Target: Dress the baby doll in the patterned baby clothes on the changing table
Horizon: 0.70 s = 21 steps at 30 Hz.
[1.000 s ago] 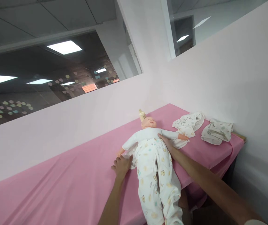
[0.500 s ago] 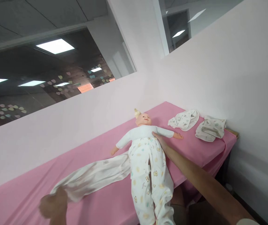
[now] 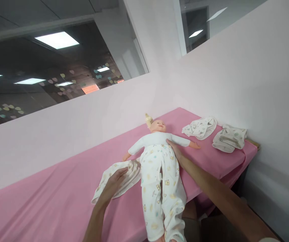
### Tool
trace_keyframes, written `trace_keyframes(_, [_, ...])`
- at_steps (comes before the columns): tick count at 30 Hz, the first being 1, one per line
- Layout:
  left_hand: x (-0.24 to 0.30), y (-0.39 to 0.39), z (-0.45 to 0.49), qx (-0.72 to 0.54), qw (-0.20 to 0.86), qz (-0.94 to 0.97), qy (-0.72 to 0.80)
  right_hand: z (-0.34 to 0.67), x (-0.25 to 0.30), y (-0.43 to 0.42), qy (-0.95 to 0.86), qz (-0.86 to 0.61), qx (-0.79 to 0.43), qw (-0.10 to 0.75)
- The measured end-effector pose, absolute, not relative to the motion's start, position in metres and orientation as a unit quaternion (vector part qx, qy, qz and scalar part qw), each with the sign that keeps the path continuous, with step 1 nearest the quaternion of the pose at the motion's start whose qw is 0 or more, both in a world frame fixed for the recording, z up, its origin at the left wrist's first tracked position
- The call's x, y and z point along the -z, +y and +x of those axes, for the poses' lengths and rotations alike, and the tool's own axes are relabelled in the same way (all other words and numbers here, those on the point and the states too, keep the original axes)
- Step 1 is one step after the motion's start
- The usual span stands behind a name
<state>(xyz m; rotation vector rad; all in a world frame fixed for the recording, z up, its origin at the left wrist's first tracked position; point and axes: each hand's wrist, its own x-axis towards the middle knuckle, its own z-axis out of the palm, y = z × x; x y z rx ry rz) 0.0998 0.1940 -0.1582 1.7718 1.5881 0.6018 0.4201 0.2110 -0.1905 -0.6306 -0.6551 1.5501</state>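
A baby doll (image 3: 159, 161) in a white top and printed white trousers lies on its back on the pink table (image 3: 45, 205), legs hanging over the front edge. My right hand (image 3: 174, 149) rests flat against the doll's side at the waist, fingers stretched out. My left hand (image 3: 114, 183) lies flat with fingers extended on a folded printed white cloth (image 3: 119, 176) just left of the doll's hip. A small bottle (image 3: 148, 119) stands by the doll's head.
Two crumpled printed garments lie at the table's far right, one (image 3: 200, 127) near the doll's hand and one (image 3: 230, 141) by the corner. A pale wall runs along the table's back and right side. The table's front edge drops off below the doll.
My left hand pulled the white cloth out from under the doll far to the left, then brought it back folded beside the doll's hip. My right hand stayed on the doll's waist.
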Motion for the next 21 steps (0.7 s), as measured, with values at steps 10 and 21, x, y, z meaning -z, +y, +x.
trace_keyframes(10, [0.200,0.224,0.078,-0.052,-0.042,0.769,0.636,0.420,0.187,0.204,-0.257,-0.263,-0.704,0.608])
trace_keyframes(21, [0.177,0.204,0.122,-0.279,0.171,0.700,0.635,0.418,0.196,0.210,-0.258,-0.264,-0.700,0.611])
